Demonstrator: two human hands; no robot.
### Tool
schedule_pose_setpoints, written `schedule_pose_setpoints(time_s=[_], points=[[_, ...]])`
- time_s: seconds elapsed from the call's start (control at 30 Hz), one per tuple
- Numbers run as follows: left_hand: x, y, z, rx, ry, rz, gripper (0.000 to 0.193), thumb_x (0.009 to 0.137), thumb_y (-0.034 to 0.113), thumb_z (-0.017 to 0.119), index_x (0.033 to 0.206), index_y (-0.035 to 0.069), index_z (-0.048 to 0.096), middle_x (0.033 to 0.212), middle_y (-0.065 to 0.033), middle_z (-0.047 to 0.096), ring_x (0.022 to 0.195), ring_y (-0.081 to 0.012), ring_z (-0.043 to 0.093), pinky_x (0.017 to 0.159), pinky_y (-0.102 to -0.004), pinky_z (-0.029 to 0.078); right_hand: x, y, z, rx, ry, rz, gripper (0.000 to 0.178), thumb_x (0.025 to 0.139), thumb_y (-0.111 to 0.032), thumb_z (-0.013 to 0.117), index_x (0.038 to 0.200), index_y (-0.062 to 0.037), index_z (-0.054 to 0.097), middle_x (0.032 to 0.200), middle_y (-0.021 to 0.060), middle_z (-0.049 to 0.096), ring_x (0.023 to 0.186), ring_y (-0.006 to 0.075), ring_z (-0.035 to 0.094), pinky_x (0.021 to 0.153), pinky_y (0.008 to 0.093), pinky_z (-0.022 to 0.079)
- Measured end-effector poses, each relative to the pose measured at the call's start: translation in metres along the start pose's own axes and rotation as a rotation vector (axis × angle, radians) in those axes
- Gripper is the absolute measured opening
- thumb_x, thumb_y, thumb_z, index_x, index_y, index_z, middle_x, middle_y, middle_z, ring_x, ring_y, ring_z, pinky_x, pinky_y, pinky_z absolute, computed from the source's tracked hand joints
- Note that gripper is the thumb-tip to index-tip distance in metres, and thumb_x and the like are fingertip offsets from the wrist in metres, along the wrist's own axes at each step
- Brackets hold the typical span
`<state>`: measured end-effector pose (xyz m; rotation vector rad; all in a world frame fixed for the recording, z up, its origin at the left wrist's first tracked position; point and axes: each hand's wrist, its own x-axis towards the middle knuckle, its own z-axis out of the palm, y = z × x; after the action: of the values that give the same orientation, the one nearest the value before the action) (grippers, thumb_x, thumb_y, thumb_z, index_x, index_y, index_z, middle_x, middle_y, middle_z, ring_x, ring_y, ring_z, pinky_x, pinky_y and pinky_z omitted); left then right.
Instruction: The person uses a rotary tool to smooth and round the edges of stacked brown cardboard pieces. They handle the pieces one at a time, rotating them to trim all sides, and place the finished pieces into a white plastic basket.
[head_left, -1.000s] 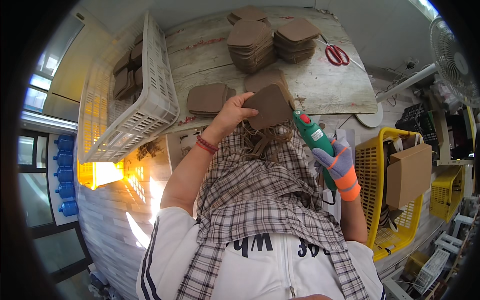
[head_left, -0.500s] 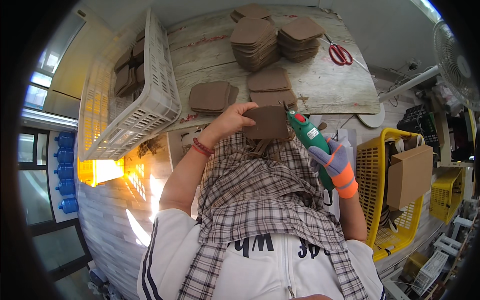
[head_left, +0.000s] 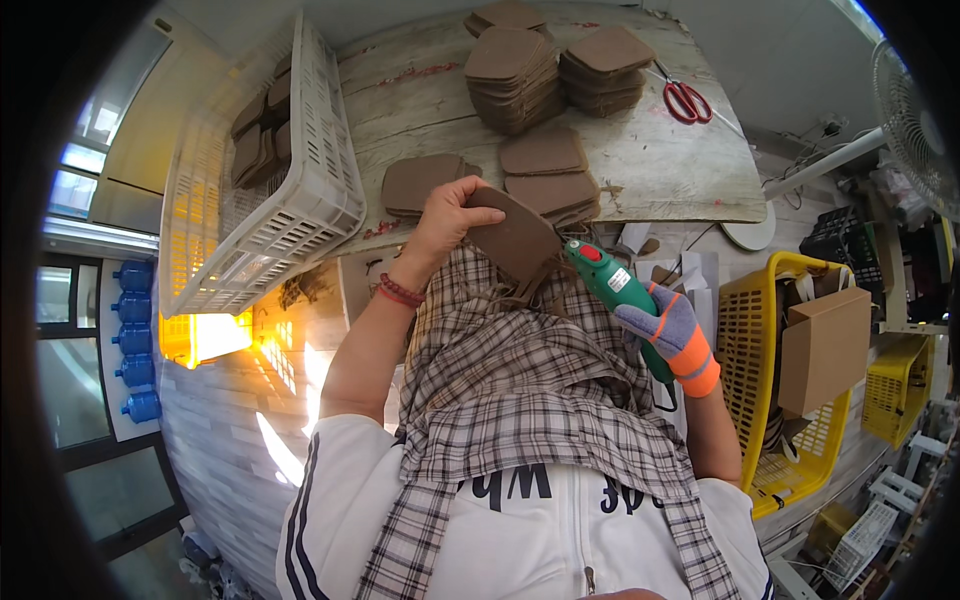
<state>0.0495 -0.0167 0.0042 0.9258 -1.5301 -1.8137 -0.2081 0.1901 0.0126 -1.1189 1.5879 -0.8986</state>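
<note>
Between the thumb and fingers of my bare left hand (head_left: 448,225) is a brown rounded fabric piece (head_left: 515,237), tilted down toward the right above my lap. My gloved right hand (head_left: 672,332) is wrapped round a green handheld power cutter (head_left: 606,277) with a red button. The cutter's head meets the right edge of the piece, though its blade is hard to make out. Brown scraps (head_left: 525,291) hang or lie on my plaid apron (head_left: 520,370) just below. Past my hands, more brown pieces lie in a low pile (head_left: 553,195) and a left pile (head_left: 418,180).
Taller brown stacks (head_left: 508,85) and red-handled scissors (head_left: 686,103) are on the worn wooden table (head_left: 420,115). A white crate (head_left: 335,150) with brown pieces stands at the left. To the right are a yellow basket (head_left: 735,380) holding a cardboard box (head_left: 825,350), and a fan (head_left: 905,120).
The brown piece has turned, its right side dropping lower. My left hand has shifted slightly left and up; the cutter has moved a little down and right.
</note>
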Motion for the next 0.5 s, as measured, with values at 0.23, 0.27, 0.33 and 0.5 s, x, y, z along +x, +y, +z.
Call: schedule_pose_setpoints(time_s=[0.23,0.27,0.33,0.5], points=[[-0.003,-0.005,0.009,0.076,-0.053,-0.026,0.014,0.075,0.0,0.068,0.088,0.002,0.063,0.081,-0.0008,0.065,0.073,-0.0075,0.059,0.068,-0.022,0.049,-0.002,-0.008,0.004,0.053,-0.048,0.065,0.04,0.077,-0.03,0.074,0.101,-0.0001,0.061,0.065,0.0006,0.059,0.051,0.0058,0.053,0.047,0.0208,0.042],[-0.004,-0.005,0.011,0.1,-0.065,-0.03,0.014,0.075,0.0,0.068,0.088,0.002,0.063,0.082,-0.0007,0.065,0.073,-0.0074,0.059,0.068,-0.0221,0.049,-0.002,-0.011,0.004,0.05,-0.059,0.079,0.04,0.078,-0.03,0.073,0.102,0.0,0.061,0.065,0.0004,0.059,0.05,0.0057,0.052,0.046,0.0207,0.041],[-0.004,-0.006,0.013,0.109,-0.093,-0.048,0.015,0.074,0.0,0.069,0.088,0.002,0.063,0.082,-0.0006,0.065,0.074,-0.0074,0.06,0.069,-0.0223,0.049,-0.002,-0.011,0.006,0.056,-0.07,0.083,0.041,0.078,-0.03,0.073,0.102,0.0003,0.06,0.065,0.0,0.058,0.049,0.0053,0.051,0.045,0.0204,0.04],[-0.006,-0.005,0.02,0.138,-0.177,-0.096,0.016,0.074,0.0,0.068,0.089,0.003,0.063,0.083,-0.0003,0.065,0.076,-0.0071,0.059,0.071,-0.0224,0.049,0.0,-0.014,0.01,0.077,-0.073,0.076,0.043,0.078,-0.03,0.073,0.104,0.0009,0.059,0.064,-0.0008,0.057,0.05,0.0041,0.05,0.045,0.0193,0.039]])
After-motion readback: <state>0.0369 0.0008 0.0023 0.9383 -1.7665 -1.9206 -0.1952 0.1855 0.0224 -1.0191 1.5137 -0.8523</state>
